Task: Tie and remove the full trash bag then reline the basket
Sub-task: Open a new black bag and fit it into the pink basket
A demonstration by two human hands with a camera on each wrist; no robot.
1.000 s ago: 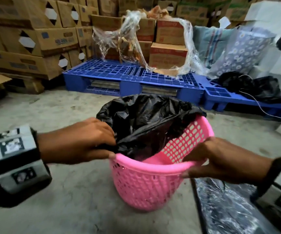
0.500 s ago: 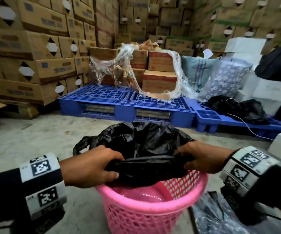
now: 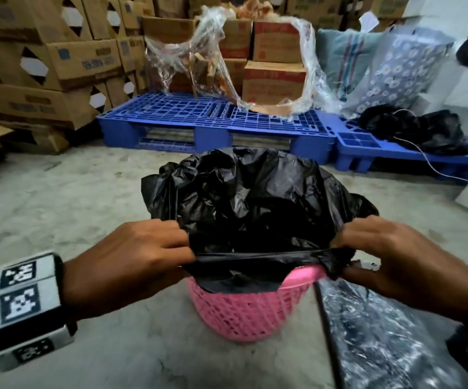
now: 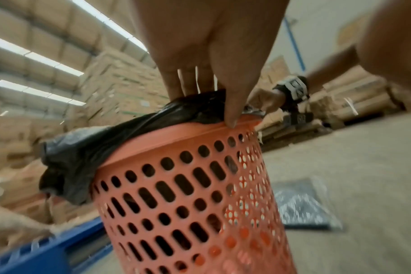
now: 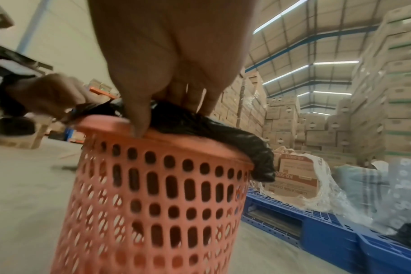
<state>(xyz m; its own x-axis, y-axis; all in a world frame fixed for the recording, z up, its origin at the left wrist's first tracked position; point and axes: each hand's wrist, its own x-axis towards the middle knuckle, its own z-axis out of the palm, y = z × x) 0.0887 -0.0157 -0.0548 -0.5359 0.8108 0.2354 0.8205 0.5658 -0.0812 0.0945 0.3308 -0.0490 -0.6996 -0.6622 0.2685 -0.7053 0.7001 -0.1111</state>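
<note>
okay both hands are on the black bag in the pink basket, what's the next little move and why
Probably draw the two gathered corners together. The left hand and right hand each grip the black bag at opposite sides, its near edge stretched taut over the pink basket, mouth untied.

Ahead of me: blue pallets (image 3: 216, 119) on the concrete floor (image 3: 58, 197).
On them: red-printed boxes (image 3: 275, 80) in torn clear wrap (image 3: 176, 57).
To my left: stacked cardboard cartons (image 3: 44, 66).
By my right: a flat plastic-wrapped pack (image 3: 381, 341).
</note>
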